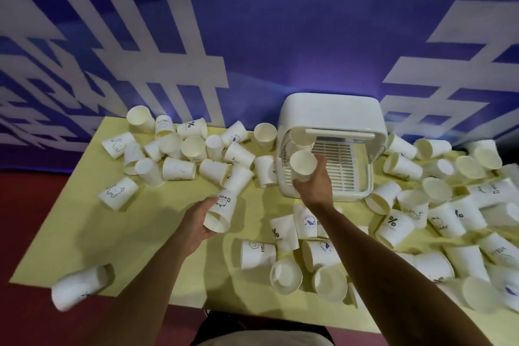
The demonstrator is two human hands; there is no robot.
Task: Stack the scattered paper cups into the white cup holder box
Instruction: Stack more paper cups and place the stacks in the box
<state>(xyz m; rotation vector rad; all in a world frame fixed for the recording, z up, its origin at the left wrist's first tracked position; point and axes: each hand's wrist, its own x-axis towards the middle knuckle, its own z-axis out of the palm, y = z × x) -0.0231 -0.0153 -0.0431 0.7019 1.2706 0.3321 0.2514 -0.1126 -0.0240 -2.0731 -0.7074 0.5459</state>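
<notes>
Plain cup gripped by right hand at box, left hand gripping printed cup.

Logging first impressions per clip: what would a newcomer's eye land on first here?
White paper cups lie scattered all over the yellow table, either side of the white cup holder box. The right hand holds a plain cup at its open front, near a stack inside; the left hand grips a printed cup.

Left hand, right hand, bare forearms, pale beige garment at lower edge
</notes>
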